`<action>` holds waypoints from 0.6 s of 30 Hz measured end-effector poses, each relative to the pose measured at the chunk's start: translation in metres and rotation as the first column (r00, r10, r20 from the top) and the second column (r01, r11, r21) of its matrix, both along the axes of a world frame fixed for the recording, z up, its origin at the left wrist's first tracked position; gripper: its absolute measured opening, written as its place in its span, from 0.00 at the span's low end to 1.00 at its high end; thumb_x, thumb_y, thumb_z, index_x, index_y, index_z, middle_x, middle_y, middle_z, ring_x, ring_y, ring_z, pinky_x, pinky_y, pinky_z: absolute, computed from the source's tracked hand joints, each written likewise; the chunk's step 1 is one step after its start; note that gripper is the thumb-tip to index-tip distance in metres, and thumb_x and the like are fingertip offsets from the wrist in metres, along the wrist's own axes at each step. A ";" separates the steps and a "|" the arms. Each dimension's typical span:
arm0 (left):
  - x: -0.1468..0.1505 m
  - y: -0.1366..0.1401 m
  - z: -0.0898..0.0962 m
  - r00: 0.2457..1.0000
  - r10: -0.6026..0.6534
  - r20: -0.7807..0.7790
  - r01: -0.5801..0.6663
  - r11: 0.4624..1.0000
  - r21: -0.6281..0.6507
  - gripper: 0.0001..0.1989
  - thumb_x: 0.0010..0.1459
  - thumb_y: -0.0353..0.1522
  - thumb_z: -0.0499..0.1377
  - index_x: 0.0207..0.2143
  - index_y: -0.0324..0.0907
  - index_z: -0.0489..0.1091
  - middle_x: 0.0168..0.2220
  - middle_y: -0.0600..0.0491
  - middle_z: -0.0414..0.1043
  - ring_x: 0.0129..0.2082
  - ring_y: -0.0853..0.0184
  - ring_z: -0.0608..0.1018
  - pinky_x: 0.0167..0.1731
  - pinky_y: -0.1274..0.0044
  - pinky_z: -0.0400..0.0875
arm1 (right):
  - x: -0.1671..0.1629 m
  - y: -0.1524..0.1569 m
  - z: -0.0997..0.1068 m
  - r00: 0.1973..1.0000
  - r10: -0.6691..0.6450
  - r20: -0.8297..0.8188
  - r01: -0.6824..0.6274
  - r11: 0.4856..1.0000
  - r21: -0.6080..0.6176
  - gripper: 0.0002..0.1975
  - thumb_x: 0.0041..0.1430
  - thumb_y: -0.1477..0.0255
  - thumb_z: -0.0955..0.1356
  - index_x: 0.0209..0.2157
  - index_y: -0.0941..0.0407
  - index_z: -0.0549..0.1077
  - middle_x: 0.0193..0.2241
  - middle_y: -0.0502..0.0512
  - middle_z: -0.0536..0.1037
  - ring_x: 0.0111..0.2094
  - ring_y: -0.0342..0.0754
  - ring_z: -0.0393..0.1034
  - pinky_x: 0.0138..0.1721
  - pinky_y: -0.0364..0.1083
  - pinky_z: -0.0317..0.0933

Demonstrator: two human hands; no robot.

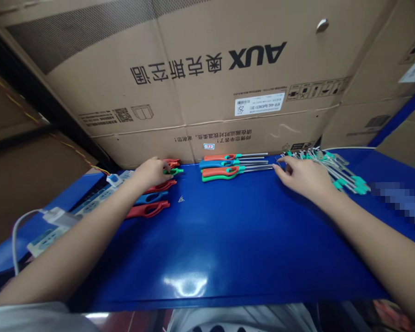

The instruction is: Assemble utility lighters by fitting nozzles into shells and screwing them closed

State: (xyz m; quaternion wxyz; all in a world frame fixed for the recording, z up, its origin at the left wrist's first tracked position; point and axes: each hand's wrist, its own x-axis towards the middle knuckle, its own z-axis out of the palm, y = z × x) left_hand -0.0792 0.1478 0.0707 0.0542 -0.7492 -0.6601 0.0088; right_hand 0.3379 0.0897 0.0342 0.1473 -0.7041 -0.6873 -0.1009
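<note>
My left hand (154,174) is at the left of the table, its fingers closed around a green lighter handle (176,171). Nearest to it lie several handles without metal tubes, among them a red handle (148,210) and a blue handle (154,198). My right hand (302,177) is beside a pile of metal lighter tubes (346,177) with teal ends and thin wires. Its thumb and forefinger are drawn together; whatever lies between them is too small to make out. Between the hands rests a row of stick lighters (224,172), orange, blue and green, their metal tubes pointing right.
A blue table (221,244) spans the front, with a few tiny pale pins (181,199) on it. Along the left edge runs a power strip (90,205) with a white plug (58,216) and cable. A large cardboard box (200,106) walls off the back.
</note>
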 end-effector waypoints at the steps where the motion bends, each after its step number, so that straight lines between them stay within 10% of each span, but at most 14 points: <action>1: 0.000 0.000 -0.005 1.000 0.001 -0.023 -0.001 1.000 0.000 0.13 0.52 0.40 0.64 0.36 0.43 0.81 0.37 0.45 0.77 0.40 0.53 0.79 0.39 0.70 0.71 | -0.001 0.000 -0.001 1.000 0.008 0.000 -0.008 1.000 0.008 0.19 0.65 0.59 0.63 0.49 0.53 0.77 0.29 0.54 0.82 0.34 0.57 0.77 0.25 0.46 0.51; 12: 0.037 -0.021 0.016 0.984 -0.138 -0.112 0.155 0.975 0.159 0.14 0.64 0.32 0.53 0.37 0.34 0.78 0.42 0.39 0.71 0.39 0.55 0.75 0.43 0.67 0.71 | -0.024 -0.016 -0.006 0.929 0.338 -0.148 -0.316 0.936 0.155 0.16 0.64 0.64 0.65 0.50 0.53 0.76 0.29 0.51 0.80 0.28 0.50 0.75 0.29 0.46 0.60; 18: 0.112 -0.088 -0.005 0.840 -0.534 -0.096 0.543 0.818 0.192 0.10 0.67 0.30 0.54 0.38 0.34 0.74 0.41 0.41 0.68 0.44 0.52 0.70 0.46 0.62 0.71 | -0.056 -0.039 -0.022 0.543 0.828 -0.138 -0.788 0.560 0.257 0.24 0.65 0.65 0.68 0.61 0.55 0.67 0.49 0.61 0.74 0.45 0.50 0.74 0.43 0.46 0.68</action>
